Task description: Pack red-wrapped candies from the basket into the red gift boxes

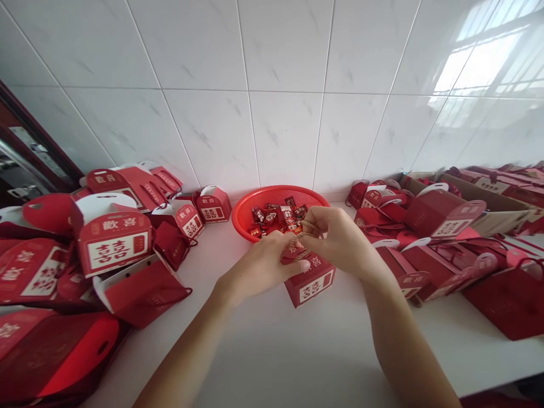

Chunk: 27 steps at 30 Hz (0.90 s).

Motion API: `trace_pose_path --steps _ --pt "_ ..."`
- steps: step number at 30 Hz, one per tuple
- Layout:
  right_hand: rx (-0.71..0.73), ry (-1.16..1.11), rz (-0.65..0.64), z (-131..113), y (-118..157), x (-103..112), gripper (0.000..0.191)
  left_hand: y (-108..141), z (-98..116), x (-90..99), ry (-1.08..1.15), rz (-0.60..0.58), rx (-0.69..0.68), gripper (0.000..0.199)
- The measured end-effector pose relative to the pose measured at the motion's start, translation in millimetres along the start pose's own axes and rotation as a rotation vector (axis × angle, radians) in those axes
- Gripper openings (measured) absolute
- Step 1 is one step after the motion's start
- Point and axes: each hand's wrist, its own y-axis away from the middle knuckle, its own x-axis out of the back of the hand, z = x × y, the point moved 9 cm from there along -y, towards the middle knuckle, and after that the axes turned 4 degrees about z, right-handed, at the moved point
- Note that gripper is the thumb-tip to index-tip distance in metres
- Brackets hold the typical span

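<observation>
A small red gift box (312,286) with a white label and gold-red lettering stands on the white table in front of me. Over its top runs a tan twisted rope (304,256). My left hand (272,260) lies against the box's left side and top, its thumb stretched over the lid and its other fingers at the rope. Above the box's right side, my right hand (335,235) pinches the rope between thumb and fingers. Just behind both hands sits a red plastic basket (242,212) holding wrapped candies (272,217).
Many red gift boxes (114,238) are piled on the left side of the white table (263,351). More red boxes (442,212) crowd the right, beside an open cardboard carton (505,218). A white tiled wall (284,130) rises behind the basket.
</observation>
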Motion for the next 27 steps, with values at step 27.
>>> trace_pose_path --steps 27 --pt "-0.092 0.224 0.546 -16.3 13.4 160.0 0.016 44.7 95.4 -67.0 0.034 -0.326 -0.574 0.012"
